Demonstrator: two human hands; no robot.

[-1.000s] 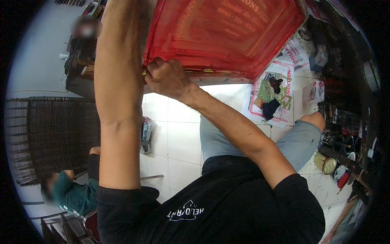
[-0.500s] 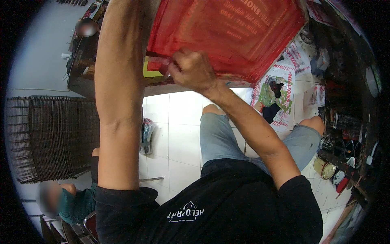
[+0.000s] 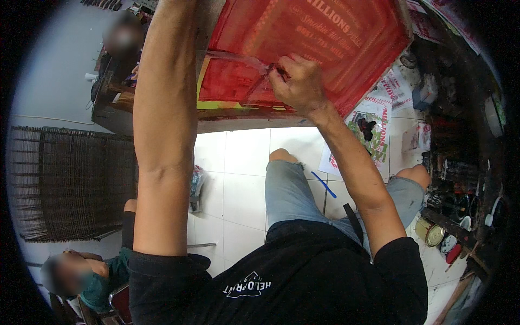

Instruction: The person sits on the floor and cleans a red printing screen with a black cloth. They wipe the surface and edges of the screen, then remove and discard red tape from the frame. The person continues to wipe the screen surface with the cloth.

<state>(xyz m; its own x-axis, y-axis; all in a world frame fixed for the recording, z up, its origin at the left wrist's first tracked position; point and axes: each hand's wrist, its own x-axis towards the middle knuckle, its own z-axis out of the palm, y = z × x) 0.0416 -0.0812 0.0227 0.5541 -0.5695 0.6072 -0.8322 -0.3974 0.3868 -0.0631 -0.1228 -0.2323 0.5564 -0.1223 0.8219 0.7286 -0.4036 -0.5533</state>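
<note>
A screen-printing frame [image 3: 238, 125] fills the upper middle, its mesh [image 3: 325, 54] smeared red with pale lettering. My right hand [image 3: 298, 84] is closed over the lower part of the mesh. Pinched in its fingers is a translucent, red-stained strip of tape [image 3: 238, 57], stretched toward the frame's left side, with another length slanting down to the lower edge. Yellow bands [image 3: 216, 104] show along the mesh's left and lower borders. My left forearm [image 3: 165, 97] reaches up past the frame's left side; the hand lies beyond the top edge.
Printed paper sheets [image 3: 374, 130] lie on the white tiled floor [image 3: 244, 189], right of my knees. Tins [image 3: 433, 233] stand at the far right. A slatted dark rack [image 3: 76, 184] is at left. A person [image 3: 103, 271] sits lower left; another person [image 3: 123, 35] is at upper left.
My right hand has moved right, drawing the strip across the mesh; more yellow border shows. A dark piece near the papers is gone, while blue and black strips appear nearer me.
</note>
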